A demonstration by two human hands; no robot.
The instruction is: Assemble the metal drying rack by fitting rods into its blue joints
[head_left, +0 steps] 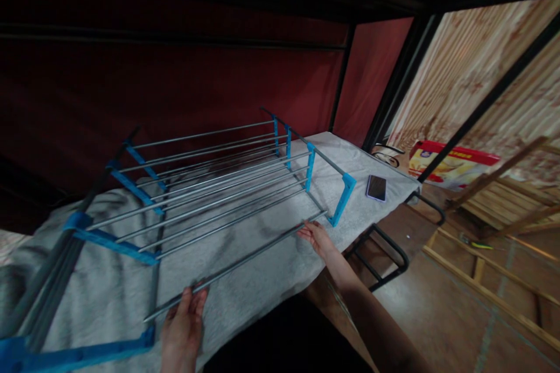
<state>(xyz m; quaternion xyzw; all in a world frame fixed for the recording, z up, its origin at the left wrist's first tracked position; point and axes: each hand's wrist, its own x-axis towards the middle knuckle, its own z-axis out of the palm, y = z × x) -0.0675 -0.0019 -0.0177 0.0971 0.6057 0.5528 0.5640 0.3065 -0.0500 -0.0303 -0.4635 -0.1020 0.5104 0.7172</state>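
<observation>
A drying rack with grey metal rods and blue plastic brackets stands on a grey-blanketed bed. Close to me, both hands hold one loose-looking metal rod across the front of the rack. My left hand grips it toward its left end, above a blue bracket at the lower left. Near the rod's right end, my right hand pinches it beside the right front blue bracket. Whether the right tip touches that bracket I cannot tell.
A phone lies on the blanket right of the rack. Black bed posts and a dark red curtain enclose the back. On the floor at right are wooden frames, green-handled pliers and a red-and-yellow box.
</observation>
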